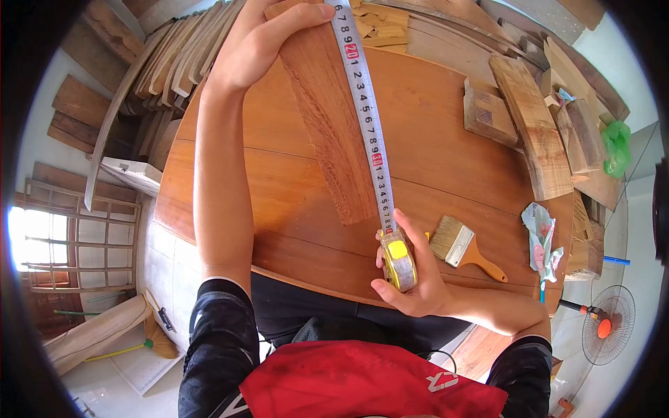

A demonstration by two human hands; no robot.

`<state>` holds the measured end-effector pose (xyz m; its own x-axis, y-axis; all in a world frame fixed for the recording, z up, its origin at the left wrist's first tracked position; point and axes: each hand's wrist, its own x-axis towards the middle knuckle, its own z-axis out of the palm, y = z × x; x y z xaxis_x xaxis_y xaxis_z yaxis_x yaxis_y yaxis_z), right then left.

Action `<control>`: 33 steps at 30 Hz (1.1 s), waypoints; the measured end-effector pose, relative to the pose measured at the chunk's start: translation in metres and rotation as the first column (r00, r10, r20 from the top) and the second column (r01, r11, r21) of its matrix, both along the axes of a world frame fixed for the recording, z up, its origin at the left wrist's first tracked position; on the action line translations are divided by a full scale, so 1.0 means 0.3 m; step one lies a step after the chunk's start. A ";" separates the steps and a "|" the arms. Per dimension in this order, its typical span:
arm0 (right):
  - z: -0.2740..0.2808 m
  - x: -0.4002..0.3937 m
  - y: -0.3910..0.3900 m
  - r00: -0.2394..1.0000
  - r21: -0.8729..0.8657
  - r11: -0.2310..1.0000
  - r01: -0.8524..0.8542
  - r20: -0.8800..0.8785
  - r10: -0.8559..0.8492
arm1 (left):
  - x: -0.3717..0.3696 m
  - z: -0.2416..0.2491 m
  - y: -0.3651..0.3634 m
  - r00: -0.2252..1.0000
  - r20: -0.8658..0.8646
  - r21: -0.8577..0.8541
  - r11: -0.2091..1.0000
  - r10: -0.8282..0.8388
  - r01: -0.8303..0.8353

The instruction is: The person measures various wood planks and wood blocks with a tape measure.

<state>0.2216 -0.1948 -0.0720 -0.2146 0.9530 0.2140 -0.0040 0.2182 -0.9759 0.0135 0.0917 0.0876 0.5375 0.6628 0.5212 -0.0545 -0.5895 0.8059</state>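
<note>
A long reddish-brown board (pixel 327 125) lies lengthwise over the brown wooden table (pixel 432 139), its near end rough. My left hand (pixel 279 35) grips the board's far part, with a finger on the blade of the tape measure. That white blade (pixel 366 104) runs out along the board's right edge, numbers facing up. In my right hand (pixel 421 279) is the yellow and clear tape case (pixel 398 261), just past the board's near end. To the right of this hand lies a paintbrush (pixel 463 247) with an orange handle.
Thick planks (pixel 533 129) and a wooden block (pixel 488 115) lie at the right. A crumpled plastic wrapper (pixel 540 237) is near the table's right edge. Curved wooden pieces (pixel 181 52) stand stacked at the back left. A fan (pixel 608 325) is at the lower right.
</note>
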 end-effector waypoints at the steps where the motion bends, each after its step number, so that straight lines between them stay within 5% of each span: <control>1: 0.003 -0.001 0.000 1.000 -0.006 1.000 -0.003 -0.007 0.003 | 0.006 0.005 -0.014 1.000 0.005 0.002 1.000 0.014 -0.014; 20: -0.007 0.001 0.014 1.000 0.060 0.998 -0.016 -0.007 0.016 | 0.014 0.006 -0.005 0.996 0.040 -0.002 0.997 -0.083 0.083; 33: 0.033 0.042 0.069 0.999 0.064 0.998 0.001 -0.039 0.002 | 0.030 -0.038 0.041 0.979 0.159 -0.004 0.992 0.125 -0.126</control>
